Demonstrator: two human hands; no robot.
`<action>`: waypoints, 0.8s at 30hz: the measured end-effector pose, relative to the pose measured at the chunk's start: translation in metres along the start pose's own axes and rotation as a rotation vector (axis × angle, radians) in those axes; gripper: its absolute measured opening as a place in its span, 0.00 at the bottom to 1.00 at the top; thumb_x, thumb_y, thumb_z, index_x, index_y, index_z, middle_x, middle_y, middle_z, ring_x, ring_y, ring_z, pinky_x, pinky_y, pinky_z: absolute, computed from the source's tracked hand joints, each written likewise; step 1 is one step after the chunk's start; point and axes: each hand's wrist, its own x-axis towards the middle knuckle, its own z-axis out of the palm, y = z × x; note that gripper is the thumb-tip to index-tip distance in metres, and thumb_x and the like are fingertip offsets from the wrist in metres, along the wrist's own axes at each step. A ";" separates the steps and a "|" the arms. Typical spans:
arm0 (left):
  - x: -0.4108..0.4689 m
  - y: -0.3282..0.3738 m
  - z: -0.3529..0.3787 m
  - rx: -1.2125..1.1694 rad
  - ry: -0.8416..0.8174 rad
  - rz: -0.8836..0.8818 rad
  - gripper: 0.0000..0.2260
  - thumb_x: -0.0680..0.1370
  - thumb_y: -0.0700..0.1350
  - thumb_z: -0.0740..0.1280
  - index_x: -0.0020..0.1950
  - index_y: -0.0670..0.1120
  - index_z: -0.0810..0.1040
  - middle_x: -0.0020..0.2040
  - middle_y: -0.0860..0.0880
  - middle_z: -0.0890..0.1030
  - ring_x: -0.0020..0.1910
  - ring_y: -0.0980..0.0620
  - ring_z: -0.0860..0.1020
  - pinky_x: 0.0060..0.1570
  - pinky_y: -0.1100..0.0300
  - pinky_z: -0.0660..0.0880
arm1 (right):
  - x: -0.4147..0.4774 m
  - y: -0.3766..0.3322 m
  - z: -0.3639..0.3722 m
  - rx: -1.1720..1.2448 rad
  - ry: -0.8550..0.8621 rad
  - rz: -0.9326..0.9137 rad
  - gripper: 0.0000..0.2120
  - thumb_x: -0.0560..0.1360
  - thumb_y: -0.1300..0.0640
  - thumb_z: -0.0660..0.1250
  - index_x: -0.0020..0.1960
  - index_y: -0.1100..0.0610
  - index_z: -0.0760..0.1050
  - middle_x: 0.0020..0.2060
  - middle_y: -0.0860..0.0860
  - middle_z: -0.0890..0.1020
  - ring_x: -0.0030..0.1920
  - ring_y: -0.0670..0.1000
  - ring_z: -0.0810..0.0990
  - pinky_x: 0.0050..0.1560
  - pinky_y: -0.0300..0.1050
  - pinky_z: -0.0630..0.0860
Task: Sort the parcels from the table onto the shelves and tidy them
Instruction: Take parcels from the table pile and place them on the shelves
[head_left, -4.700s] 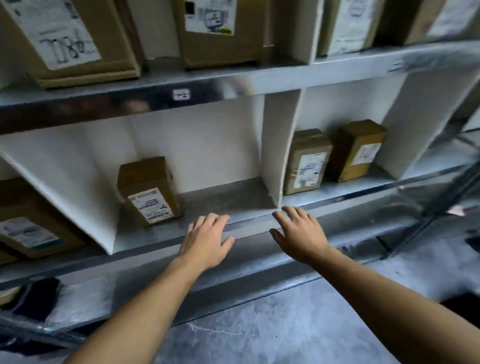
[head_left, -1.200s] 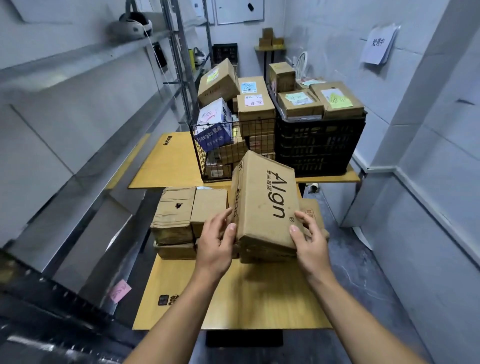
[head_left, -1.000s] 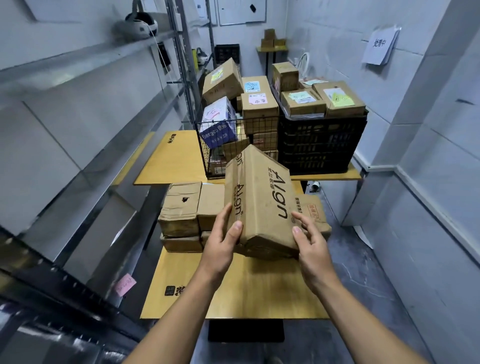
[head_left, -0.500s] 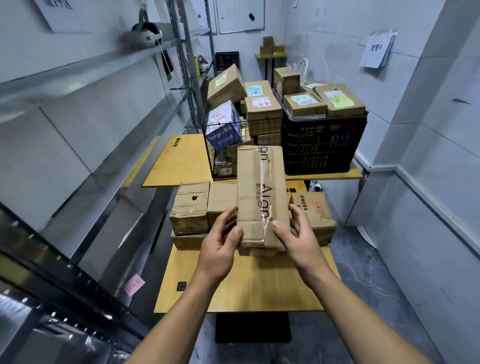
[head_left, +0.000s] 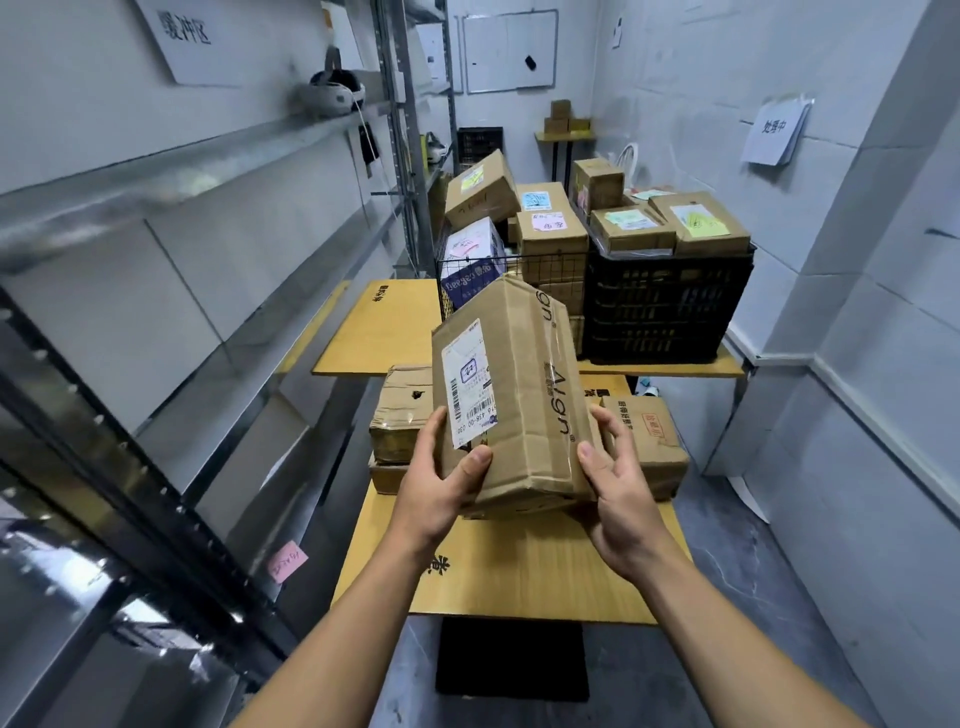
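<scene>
The fingers (head_left: 475, 460) of the left hand (head_left: 441, 493) are curling round the lower left corner of a brown cardboard parcel (head_left: 519, 395), the thumb pressing on its front just below a white shipping label (head_left: 467, 384). The right hand (head_left: 618, 499) is gripping the lower right edge, its fingers spread along the side and its thumb lying on the taped face. The parcel is being held tilted in the centre of the frame, above the near wooden counter (head_left: 519, 571). It is looking worn and creased, with clear tape running down one face beside dark printed lettering, and barcodes on the label. Behind it, flatter boxes (head_left: 402, 415) are lying stacked on the counter. Further back, at upper centre, a wire basket (head_left: 550, 265) and a black crate (head_left: 665, 312) are sitting full of cartons, and metal shelves (head_left: 208, 171) are running along the left of the frame.
</scene>
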 end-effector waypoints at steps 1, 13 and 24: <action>-0.004 0.001 -0.003 0.018 0.029 0.017 0.42 0.62 0.66 0.76 0.73 0.62 0.64 0.68 0.57 0.73 0.65 0.57 0.74 0.63 0.48 0.75 | 0.000 0.000 0.000 -0.074 -0.012 -0.027 0.21 0.84 0.61 0.59 0.67 0.37 0.70 0.62 0.50 0.81 0.63 0.55 0.79 0.65 0.63 0.74; -0.077 0.011 -0.031 0.373 0.354 0.172 0.31 0.69 0.58 0.72 0.70 0.67 0.65 0.65 0.59 0.72 0.64 0.60 0.72 0.65 0.50 0.72 | -0.022 -0.004 0.014 -0.417 -0.326 -0.040 0.24 0.71 0.36 0.72 0.65 0.33 0.71 0.66 0.46 0.76 0.63 0.48 0.78 0.59 0.56 0.81; -0.198 0.027 0.010 0.489 0.635 0.158 0.31 0.72 0.49 0.74 0.72 0.59 0.67 0.63 0.57 0.71 0.62 0.60 0.72 0.64 0.60 0.69 | -0.098 0.001 0.011 -0.329 -0.496 -0.103 0.30 0.71 0.54 0.77 0.67 0.38 0.67 0.64 0.45 0.76 0.56 0.46 0.82 0.53 0.47 0.82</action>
